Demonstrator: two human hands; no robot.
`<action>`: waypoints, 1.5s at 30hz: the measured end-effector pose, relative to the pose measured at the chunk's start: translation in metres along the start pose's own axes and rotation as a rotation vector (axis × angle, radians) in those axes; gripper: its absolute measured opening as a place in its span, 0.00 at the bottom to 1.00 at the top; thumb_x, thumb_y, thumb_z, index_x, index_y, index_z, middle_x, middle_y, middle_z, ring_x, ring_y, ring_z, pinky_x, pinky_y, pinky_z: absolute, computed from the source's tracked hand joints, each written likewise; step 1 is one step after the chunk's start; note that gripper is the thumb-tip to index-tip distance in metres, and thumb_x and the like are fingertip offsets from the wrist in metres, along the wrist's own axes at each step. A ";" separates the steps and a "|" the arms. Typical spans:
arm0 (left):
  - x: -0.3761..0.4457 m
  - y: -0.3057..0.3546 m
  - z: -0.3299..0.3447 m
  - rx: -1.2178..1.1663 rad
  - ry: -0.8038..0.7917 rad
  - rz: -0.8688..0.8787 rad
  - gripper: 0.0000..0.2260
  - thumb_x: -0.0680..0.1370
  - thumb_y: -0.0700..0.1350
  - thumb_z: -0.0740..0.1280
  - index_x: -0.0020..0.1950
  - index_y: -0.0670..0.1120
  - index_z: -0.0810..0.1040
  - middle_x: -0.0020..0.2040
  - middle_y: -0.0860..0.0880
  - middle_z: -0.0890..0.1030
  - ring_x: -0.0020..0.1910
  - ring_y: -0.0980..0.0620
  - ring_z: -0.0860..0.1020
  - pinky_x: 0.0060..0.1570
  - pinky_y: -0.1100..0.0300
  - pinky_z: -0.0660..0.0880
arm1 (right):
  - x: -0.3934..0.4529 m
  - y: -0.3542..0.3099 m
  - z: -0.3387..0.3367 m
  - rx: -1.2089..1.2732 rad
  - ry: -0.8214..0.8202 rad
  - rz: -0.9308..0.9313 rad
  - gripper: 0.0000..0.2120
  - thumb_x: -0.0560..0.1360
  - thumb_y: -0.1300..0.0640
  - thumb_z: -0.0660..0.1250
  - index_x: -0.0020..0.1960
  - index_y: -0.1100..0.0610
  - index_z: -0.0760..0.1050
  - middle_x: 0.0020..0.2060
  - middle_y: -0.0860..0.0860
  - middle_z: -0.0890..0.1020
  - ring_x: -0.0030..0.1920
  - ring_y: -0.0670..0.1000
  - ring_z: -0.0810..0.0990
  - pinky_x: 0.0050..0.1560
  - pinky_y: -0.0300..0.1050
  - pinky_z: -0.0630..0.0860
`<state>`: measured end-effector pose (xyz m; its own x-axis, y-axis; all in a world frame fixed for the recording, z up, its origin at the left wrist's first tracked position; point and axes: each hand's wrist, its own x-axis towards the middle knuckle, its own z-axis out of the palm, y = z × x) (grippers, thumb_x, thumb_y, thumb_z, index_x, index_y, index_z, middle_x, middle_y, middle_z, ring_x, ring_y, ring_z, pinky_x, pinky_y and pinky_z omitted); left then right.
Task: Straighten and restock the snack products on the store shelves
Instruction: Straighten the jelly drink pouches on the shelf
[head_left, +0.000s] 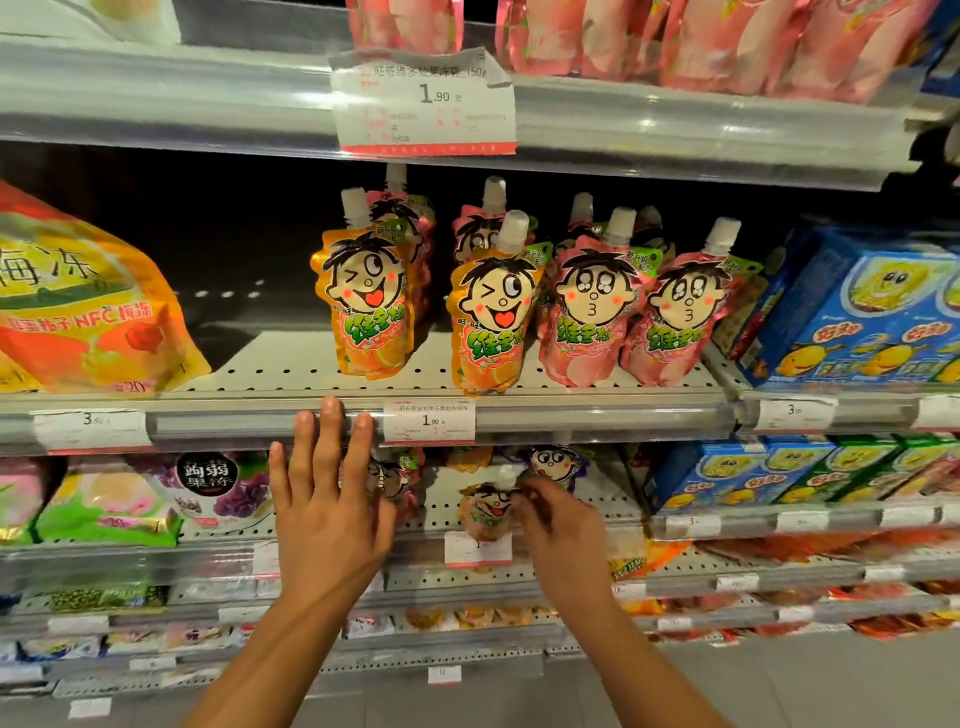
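Single head-worn view, close before the shelves (519, 415), facing forward and slightly down.

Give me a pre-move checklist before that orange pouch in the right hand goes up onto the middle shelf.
1. Right hand grips the orange pouch: ok, fingers pinch it near the cap.
2. Left hand free: ok, open, fingers straight, holding nothing.
3. Bare space on the middle shelf: ok, left of the left orange front pouch.
4. Orange front pouches upright: not ok, the right one overhangs the shelf edge.
5. Flavour matches the orange row: ok.
6. Pouch clear of the shelf rail above: cannot tell, the pouch is blurred.
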<state>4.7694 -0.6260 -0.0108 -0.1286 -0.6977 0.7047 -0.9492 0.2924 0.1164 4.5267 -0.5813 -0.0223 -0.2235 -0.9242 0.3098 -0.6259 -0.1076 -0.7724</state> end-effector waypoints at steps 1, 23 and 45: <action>0.000 -0.001 0.001 0.002 0.000 0.002 0.35 0.75 0.51 0.61 0.81 0.45 0.58 0.83 0.41 0.53 0.81 0.38 0.51 0.77 0.35 0.49 | 0.007 -0.003 0.005 -0.008 -0.006 0.001 0.08 0.80 0.58 0.70 0.57 0.50 0.83 0.39 0.39 0.84 0.39 0.37 0.82 0.37 0.26 0.71; -0.001 -0.005 0.010 0.027 0.050 0.024 0.37 0.74 0.51 0.62 0.82 0.47 0.54 0.82 0.41 0.54 0.81 0.38 0.51 0.78 0.36 0.49 | 0.003 0.038 -0.021 0.016 0.322 0.192 0.12 0.77 0.60 0.71 0.58 0.48 0.76 0.45 0.45 0.84 0.35 0.49 0.83 0.34 0.45 0.78; -0.001 -0.004 0.000 0.045 -0.002 0.030 0.37 0.74 0.53 0.61 0.82 0.46 0.55 0.83 0.42 0.51 0.82 0.39 0.50 0.78 0.36 0.49 | 0.053 0.069 -0.033 -0.088 -0.274 0.206 0.11 0.77 0.46 0.72 0.58 0.43 0.76 0.48 0.38 0.82 0.47 0.41 0.82 0.44 0.32 0.75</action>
<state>4.7730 -0.6266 -0.0121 -0.1581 -0.6904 0.7060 -0.9567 0.2840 0.0635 4.4470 -0.6256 -0.0403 -0.1505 -0.9885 -0.0172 -0.6534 0.1125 -0.7486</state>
